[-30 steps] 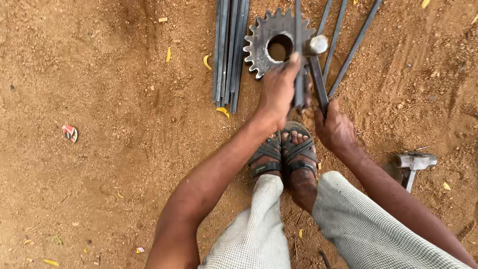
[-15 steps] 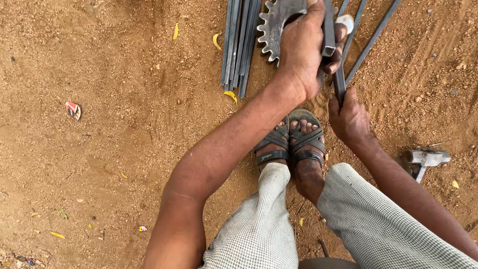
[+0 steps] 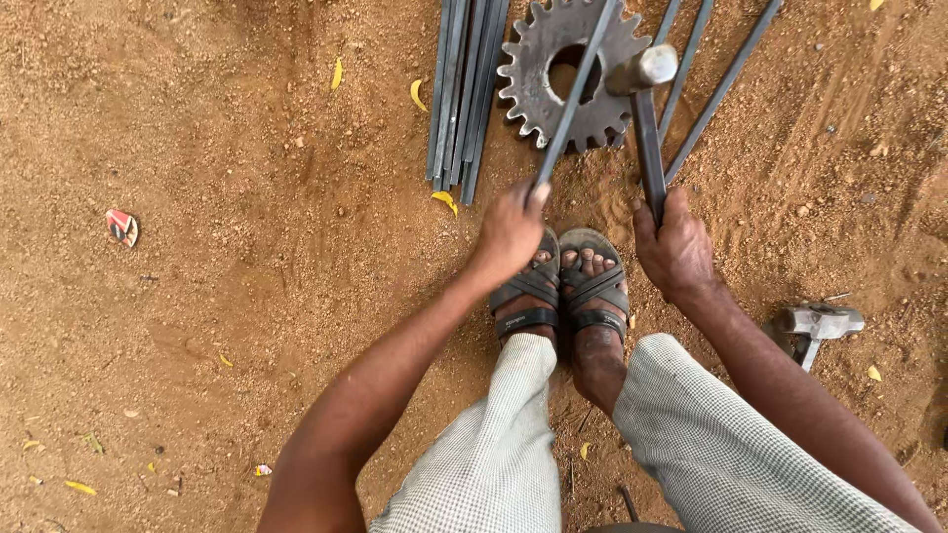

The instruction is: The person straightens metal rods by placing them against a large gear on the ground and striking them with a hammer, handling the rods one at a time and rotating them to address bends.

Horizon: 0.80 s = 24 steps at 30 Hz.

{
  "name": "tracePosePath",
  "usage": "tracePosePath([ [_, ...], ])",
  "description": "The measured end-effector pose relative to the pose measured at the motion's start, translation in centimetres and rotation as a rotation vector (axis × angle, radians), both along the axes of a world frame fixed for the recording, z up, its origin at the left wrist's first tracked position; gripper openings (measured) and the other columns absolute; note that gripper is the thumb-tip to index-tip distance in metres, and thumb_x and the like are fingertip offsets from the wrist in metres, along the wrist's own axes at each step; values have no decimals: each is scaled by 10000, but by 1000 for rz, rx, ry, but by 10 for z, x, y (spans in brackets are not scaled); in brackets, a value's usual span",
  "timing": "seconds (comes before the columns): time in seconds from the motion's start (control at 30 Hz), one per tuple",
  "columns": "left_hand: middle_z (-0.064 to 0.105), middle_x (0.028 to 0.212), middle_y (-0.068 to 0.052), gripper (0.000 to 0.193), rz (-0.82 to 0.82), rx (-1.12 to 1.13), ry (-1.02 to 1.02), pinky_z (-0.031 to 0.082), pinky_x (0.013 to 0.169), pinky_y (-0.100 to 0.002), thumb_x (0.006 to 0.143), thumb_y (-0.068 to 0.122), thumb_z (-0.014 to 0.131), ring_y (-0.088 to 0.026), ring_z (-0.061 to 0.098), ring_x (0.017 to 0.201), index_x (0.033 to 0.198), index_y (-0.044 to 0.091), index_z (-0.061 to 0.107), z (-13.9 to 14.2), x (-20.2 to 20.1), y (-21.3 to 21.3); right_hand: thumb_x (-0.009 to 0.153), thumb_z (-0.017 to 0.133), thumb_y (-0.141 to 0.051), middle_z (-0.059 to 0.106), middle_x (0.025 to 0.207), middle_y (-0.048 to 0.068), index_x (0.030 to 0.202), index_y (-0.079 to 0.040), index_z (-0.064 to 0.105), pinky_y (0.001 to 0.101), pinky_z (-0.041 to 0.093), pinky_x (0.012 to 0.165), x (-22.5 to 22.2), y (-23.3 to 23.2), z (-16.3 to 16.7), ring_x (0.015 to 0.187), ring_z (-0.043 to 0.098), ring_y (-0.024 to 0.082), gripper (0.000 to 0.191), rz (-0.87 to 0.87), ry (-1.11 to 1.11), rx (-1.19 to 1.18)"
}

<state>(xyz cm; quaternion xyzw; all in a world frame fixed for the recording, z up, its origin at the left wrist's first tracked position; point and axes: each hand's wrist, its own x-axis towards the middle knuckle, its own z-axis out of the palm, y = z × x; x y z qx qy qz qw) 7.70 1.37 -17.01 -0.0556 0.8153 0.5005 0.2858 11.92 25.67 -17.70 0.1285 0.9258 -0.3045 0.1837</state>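
Two hands busy: thin steel rod [image 3: 578, 94] gripped by left hand [image 3: 509, 232], laid across sprocket [image 3: 573, 74]; hammer [image 3: 647, 123] handle clenched by right hand [image 3: 676, 247]. Step judged: straightening. Next blow needs rod held steady.

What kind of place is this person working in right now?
Probably an outdoor metalworking spot: bare dirt ground, a bundle of steel rods beside a large toothed gear, and a spare hammer lying in the dirt.

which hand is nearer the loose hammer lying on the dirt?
Right. The right hand grips another hammer's handle just up-left of the loose hammer; the left hand holds a metal rod, beyond the feet.
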Motion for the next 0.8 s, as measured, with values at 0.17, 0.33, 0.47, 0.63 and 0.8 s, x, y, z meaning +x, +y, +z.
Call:
tracePosePath([
  [0.17,514,561,-29,593,-35,-139,-33,484,353,-328,1105,426,275,-135,519,409,1414,-65,400,-41,87,-18,1122,545,-331,602,681,111,1084,-52,492,352,442,263,-12,1,15,388,475,154,287,-8,-23,-28],
  [0.33,461,579,33,798,11,-121,-135,422,350,-379,1086,652,237,-143,456,429,906,3,663,-57,111,-26,1112,542,-324,625,681,90,1066,-86,535,333,406,265,-23,-8,33,383,463,118,243,-6,28,-107],
  [0.47,483,568,14,645,144,69,-408,443,341,-350,1001,682,277,-126,487,410,936,157,646,-58,108,-34,1187,533,-311,610,720,99,1030,-27,491,286,428,277,-14,1,42,430,503,101,327,139,416,-42],
  [0.63,552,690,8,723,202,290,-524,453,416,-345,1076,683,255,-129,500,498,1040,68,635,-50,109,-44,1218,465,-310,567,714,59,1110,-54,457,258,461,319,-27,9,23,483,537,113,277,142,794,-240],
  [0.8,756,867,-73,806,205,308,-516,655,748,-431,977,723,237,-209,775,781,1104,53,666,-34,111,-46,1206,464,-295,585,746,64,1128,-24,404,263,460,298,-32,-17,12,482,536,105,289,153,418,-204],
])
